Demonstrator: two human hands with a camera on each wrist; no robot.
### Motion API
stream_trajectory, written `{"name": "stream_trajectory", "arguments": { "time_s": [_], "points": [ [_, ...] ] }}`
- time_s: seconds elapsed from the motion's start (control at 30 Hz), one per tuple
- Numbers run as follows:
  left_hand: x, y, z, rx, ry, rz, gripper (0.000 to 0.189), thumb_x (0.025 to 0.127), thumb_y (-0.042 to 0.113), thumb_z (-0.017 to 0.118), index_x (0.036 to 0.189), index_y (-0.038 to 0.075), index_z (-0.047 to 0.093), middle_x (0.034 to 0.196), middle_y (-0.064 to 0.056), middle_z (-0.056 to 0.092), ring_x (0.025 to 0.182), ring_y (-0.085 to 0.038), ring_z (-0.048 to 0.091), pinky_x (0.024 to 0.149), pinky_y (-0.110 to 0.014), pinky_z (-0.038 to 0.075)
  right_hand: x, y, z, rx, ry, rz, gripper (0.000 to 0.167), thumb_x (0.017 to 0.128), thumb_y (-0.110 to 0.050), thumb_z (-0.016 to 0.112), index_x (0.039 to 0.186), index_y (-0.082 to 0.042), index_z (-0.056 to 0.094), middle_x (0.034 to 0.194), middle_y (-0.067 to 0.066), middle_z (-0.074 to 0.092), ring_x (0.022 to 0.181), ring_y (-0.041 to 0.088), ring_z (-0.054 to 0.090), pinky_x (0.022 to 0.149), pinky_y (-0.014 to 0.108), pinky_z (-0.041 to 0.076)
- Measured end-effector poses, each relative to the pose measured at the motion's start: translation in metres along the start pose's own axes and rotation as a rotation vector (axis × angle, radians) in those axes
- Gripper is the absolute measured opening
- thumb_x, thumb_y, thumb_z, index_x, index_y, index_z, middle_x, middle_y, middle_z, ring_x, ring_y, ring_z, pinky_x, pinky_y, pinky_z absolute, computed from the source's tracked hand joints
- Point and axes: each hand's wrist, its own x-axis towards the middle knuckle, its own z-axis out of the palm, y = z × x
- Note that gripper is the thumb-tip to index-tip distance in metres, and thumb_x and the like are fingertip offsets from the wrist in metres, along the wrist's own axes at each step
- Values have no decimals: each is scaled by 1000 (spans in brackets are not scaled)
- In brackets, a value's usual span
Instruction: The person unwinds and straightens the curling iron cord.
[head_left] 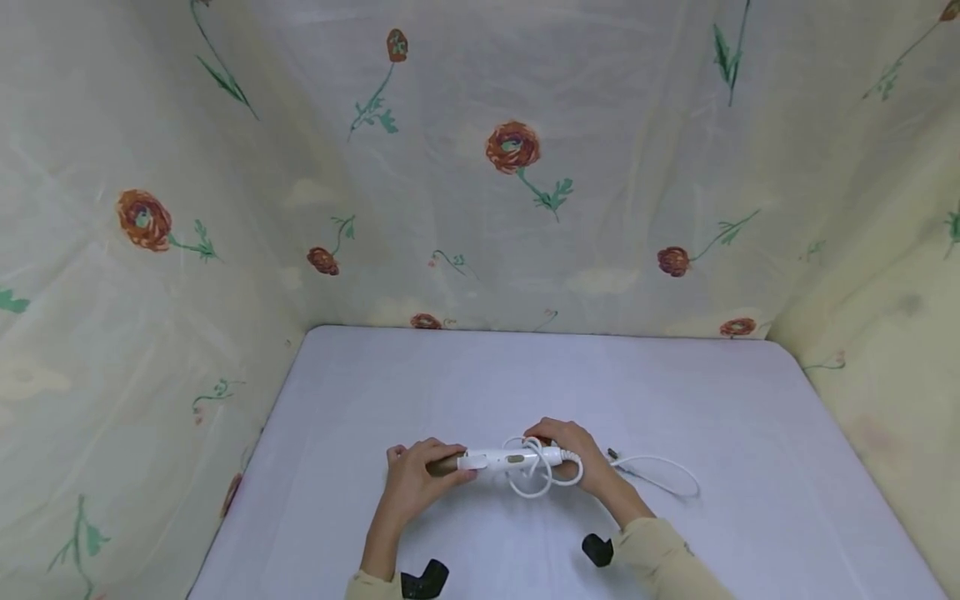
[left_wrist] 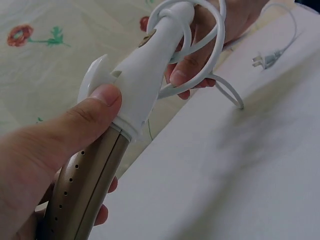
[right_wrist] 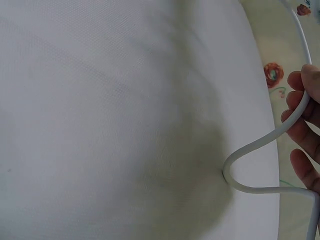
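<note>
A curling iron [head_left: 487,460] with a white handle and gold barrel lies sideways between both hands over the table. My left hand [head_left: 414,479] grips it where the barrel [left_wrist: 90,190] meets the handle. In the left wrist view, the left thumb rests beside the white clamp lever [left_wrist: 96,75] and fingertips show behind the barrel. At the cord end, my right hand [head_left: 577,454] pinches the white cord [right_wrist: 260,142] between thumb and fingers. Loops of cord circle the handle in the head view. The two-pin plug [left_wrist: 269,60] lies on the table past the right hand.
A white-covered table [head_left: 375,375] spreads under the hands. Flower-printed cloth [head_left: 600,183] hangs behind it and at both sides. A loose bend of cord [head_left: 678,467] lies right of the right hand. Black wrist mounts [head_left: 425,581] show at both sleeves.
</note>
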Motion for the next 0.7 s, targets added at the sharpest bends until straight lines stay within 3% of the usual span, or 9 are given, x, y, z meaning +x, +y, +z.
{"name": "stream_trajectory", "arguments": {
  "time_s": [0.17,0.3,0.47,0.53,0.7],
  "points": [
    [2,3,1,-33,5,-25,46,66,63,72,102,34,73,86,20,66,83,-4,59,86,-38,18,-6,-2,4,19,65,-6,21,76,-12,72,94,-22,70,86,-12,68,78,2,61,73,29,47],
    [3,5,1,-36,19,-17,46,66,63,72,102,34,73,86,18,66,84,-5,59,88,-41,19,-14,-6,8,-8,127,60,19,75,-11,74,92,-20,69,80,-11,65,75,5,55,72,29,44],
    [3,8,0,-14,45,-5,45,67,61,72,101,32,73,86,15,67,83,-7,60,88,-44,20,-23,-13,14,-89,143,137,33,74,-11,77,105,-2,69,95,5,69,86,19,56,77,36,49],
    [4,10,0,-15,52,-11,44,67,59,73,101,31,73,87,14,67,83,-8,60,88,-44,20,-26,-15,15,-130,140,122,38,75,-12,77,111,-3,68,102,8,70,90,22,58,81,39,49],
    [4,13,0,-17,69,-31,44,68,58,73,102,30,73,88,13,68,83,-8,60,85,-42,20,-24,-16,18,-165,145,47,22,79,-16,74,100,-13,73,96,0,74,90,17,66,84,38,47]
  ]
}}
